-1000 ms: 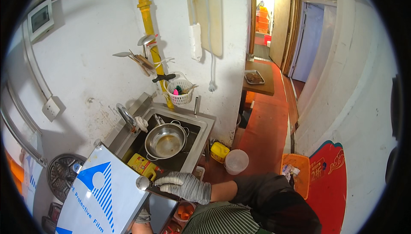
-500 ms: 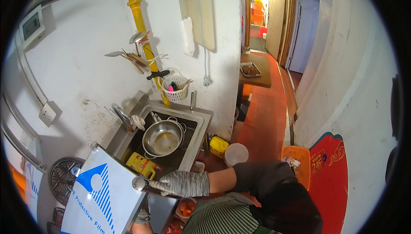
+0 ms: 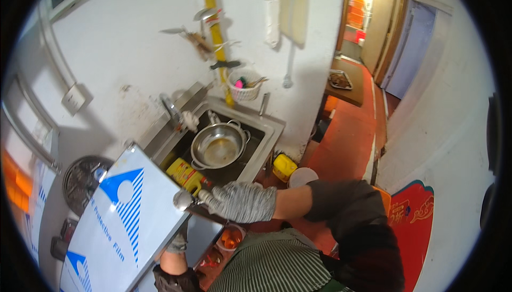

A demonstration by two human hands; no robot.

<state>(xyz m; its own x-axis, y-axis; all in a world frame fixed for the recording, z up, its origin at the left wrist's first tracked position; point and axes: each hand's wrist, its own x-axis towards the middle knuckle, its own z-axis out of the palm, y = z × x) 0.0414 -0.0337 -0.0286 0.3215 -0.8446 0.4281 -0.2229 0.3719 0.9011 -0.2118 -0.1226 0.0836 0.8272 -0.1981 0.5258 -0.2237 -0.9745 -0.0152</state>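
My right hand [image 3: 242, 202], in a grey knit glove, is closed by the corner of a white panel with blue-printed film [image 3: 125, 212]. Its fingertips are at the short stem of a round-ended silver metal piece [image 3: 182, 200] at that corner. My left hand [image 3: 179, 242], also gloved, is beneath the panel's near edge; its fingers are hidden behind the panel. Just beyond my right hand is a steel sink [image 3: 256, 166]. In it are a metal pot [image 3: 217, 146] with loop handles and a yellow jug [image 3: 184, 174].
A faucet [image 3: 169, 105] rises at the sink's back left. A white basket [image 3: 244, 88] of utensils hangs by a yellow pipe [image 3: 212, 30]. Right of the sink, a yellow container [image 3: 284, 167] and a pale tub [image 3: 303, 176] stand on the floor. A red board [image 3: 413, 228] leans at right.
My view has swung, so the sink and walls sit farther right and higher. My right hand stays at the round-ended metal piece, its fingers more curled. More of my left forearm shows.
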